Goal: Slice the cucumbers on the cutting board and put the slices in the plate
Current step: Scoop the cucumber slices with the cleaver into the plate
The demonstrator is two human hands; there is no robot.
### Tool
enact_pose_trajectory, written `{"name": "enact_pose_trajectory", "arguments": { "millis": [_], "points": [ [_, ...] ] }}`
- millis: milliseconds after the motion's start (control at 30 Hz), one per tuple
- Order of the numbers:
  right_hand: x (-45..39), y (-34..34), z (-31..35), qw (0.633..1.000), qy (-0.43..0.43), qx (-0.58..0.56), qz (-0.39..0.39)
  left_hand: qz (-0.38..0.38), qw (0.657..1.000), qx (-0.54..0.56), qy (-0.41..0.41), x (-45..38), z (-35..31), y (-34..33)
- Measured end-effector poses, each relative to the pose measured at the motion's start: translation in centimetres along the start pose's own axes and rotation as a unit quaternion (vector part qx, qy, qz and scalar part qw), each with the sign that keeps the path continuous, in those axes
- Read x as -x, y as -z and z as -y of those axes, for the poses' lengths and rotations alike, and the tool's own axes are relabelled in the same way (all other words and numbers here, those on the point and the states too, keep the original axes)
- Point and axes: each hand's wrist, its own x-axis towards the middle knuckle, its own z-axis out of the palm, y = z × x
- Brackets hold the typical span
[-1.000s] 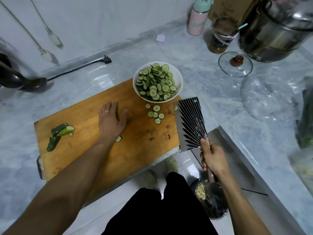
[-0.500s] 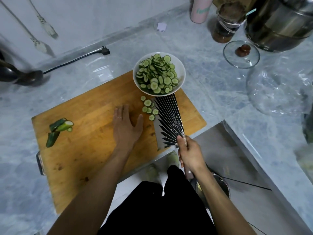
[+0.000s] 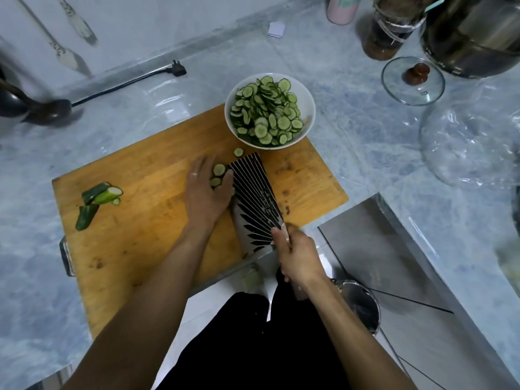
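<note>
A wooden cutting board (image 3: 146,192) lies on the marble counter. A white plate (image 3: 308,108) heaped with cucumber slices (image 3: 267,116) stands at the board's far right corner. My right hand (image 3: 298,253) grips the handle of a wide cleaver (image 3: 254,198) lying flat on the board. My left hand (image 3: 205,192) lies flat on the board with straight fingers, pressing a few loose slices (image 3: 219,173) against the blade's left edge. One more slice (image 3: 238,152) lies just beyond the blade tip. Cucumber end pieces (image 3: 97,199) sit at the board's left.
A ladle (image 3: 47,112) and a power cord (image 3: 126,83) lie at the far left. A glass lid (image 3: 412,80), jars (image 3: 391,32) and a big pot (image 3: 475,38) stand at the far right, next to clear plastic wrap (image 3: 472,142). A steel surface (image 3: 394,257) lies right of the board.
The cleaver came in from the right and now lies flat on the board. My left hand slid right, gathering the loose slices against the blade.
</note>
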Motion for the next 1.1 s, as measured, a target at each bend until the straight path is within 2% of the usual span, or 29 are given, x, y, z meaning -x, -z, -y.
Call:
{"name": "enact_pose_trajectory", "arguments": {
  "millis": [100,267,400,500,567,667,767,900,1100],
  "points": [
    [1.0,0.3,-0.7,1.0,-0.014,-0.022,-0.01,0.058,0.996,-0.008,-0.073,-2.7,-0.8,-0.2],
    [2.4,1.8,-2.3,0.99,-0.1,-0.087,-0.043,0.118,0.98,-0.047,-0.153,-4.5,-1.7,-0.6],
    [1.2,2.0,-1.8,0.991,-0.082,-0.099,-0.038,0.105,0.978,-0.02,-0.182,-3.7,-1.0,-0.2],
    [0.5,1.7,-1.3,0.994,-0.06,-0.09,-0.025,0.084,0.973,0.042,-0.209,-1.3,0.1,1.0],
    [0.3,1.6,-1.0,0.994,-0.057,-0.091,-0.021,0.04,0.978,0.082,-0.19,0.1,1.2,1.8],
    [-0.2,1.4,-1.0,0.995,-0.052,-0.08,-0.019,-0.046,0.994,0.052,-0.086,0.3,2.6,2.6],
    [-0.5,0.9,-1.0,0.997,-0.05,-0.06,-0.024,-0.02,1.0,-0.008,0.009,0.4,1.9,2.0],
    [-0.1,-0.6,-0.5,0.998,-0.035,-0.02,-0.042,-0.019,0.999,-0.01,0.039,0.3,-0.2,0.1],
    [0.3,-3.8,1.5,0.999,0.03,0.016,-0.024,-0.013,0.992,0.101,0.074,1.8,-3.0,-2.5]
  ]
}}
